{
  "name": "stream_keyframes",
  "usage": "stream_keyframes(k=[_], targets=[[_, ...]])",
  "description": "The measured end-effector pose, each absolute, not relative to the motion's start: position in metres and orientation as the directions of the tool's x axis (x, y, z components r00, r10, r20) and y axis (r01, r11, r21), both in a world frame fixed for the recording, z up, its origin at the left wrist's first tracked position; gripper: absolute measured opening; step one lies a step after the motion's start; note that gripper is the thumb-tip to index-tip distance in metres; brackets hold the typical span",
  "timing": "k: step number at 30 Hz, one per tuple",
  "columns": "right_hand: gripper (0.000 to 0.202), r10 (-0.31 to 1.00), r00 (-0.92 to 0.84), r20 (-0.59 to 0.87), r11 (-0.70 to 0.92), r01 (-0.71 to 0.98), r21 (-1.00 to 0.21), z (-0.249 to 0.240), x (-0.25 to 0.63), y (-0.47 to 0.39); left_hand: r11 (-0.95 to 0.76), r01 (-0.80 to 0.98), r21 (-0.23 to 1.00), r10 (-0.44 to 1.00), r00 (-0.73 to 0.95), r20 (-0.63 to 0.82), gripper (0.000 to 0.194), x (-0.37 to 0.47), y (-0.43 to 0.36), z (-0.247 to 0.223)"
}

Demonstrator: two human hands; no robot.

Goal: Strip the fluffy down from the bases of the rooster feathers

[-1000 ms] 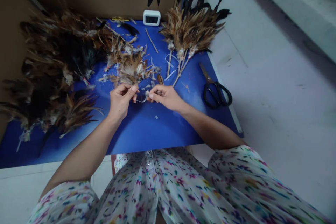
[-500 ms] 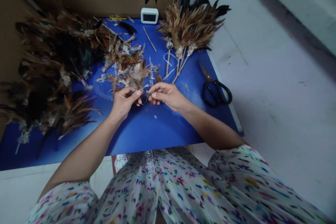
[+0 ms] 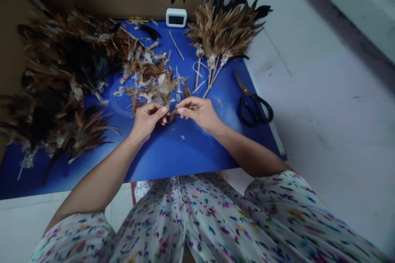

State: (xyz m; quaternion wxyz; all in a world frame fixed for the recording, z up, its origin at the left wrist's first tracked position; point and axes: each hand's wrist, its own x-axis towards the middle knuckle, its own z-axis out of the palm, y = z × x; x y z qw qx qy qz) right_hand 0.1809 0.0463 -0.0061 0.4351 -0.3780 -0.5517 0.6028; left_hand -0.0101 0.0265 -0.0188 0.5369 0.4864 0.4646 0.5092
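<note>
1. Because the small brown feather (image 3: 174,115) is so slight, the person seems to handle it with fingertips alone; it sits between the hands, at the clock's centre, with 12 straight away from the body.
2. At 3 o'clock, just beside it, the right hand (image 3: 200,113) grasps the feather between thumb and forefinger; so light a grip probably spares it from bending.
3. At 9 o'clock, the left hand (image 3: 146,121) has thumb and forefinger pinched together; whether that grip contains anything is hidden.
4. Loose feather scraps (image 3: 151,74) lie towards 11 o'clock on the tabletop (image 3: 182,154), just beyond the left hand, likely for short reaches.
5. Larger feather bundles (image 3: 64,78) fill 9 to 10 o'clock, apparently heaped there to leave the arms room.
6. Feathered sticks (image 3: 228,28) rest towards 1 o'clock, stems towards the person and plumes pointing away, perhaps so nothing crushes them.
7. Scissors (image 3: 252,107) lie at 3 o'clock, well apart from the hands, black handles nearer the body, probably turned for easy pickup.
</note>
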Motion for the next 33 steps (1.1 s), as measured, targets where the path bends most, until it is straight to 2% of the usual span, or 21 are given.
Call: stream_keyframes(k=[4,8,10,16,22,28,33], targets=[[0.027,0.940,-0.327,0.099,0.075,-0.087,-0.993,-0.007,0.182,0.048,0.023,-0.103,0.994,0.998,0.060,-0.017,0.034,-0.010,0.026,-0.021],[0.032,0.935,-0.252,0.251,0.269,0.040,-0.962,-0.006,0.184,0.049,0.058,-0.106,0.993,0.996,0.072,-0.050,0.035,-0.010,0.026,-0.022],[0.033,0.932,-0.230,0.280,0.307,0.088,-0.948,-0.006,0.185,0.049,0.065,-0.112,0.992,0.995,0.078,-0.056,0.035,-0.009,0.026,-0.022],[0.036,0.956,-0.275,0.103,0.101,-0.022,-0.995,-0.008,0.182,0.045,0.107,-0.111,0.988,0.991,0.088,-0.097,0.039,-0.007,0.026,-0.018],[0.038,0.958,-0.281,0.058,0.021,-0.133,-0.991,0.000,0.177,0.040,0.120,-0.064,0.991,0.988,0.103,-0.113,0.043,-0.007,0.026,-0.019],[0.035,0.958,-0.276,0.078,0.060,-0.073,-0.996,-0.004,0.176,0.035,0.031,0.080,0.996,0.993,0.113,-0.039,0.043,-0.004,0.024,-0.020],[0.021,0.953,-0.224,0.203,0.206,-0.006,-0.978,-0.010,0.175,0.033,-0.065,0.236,0.970,0.994,0.097,0.043,0.033,-0.003,0.021,-0.022]])
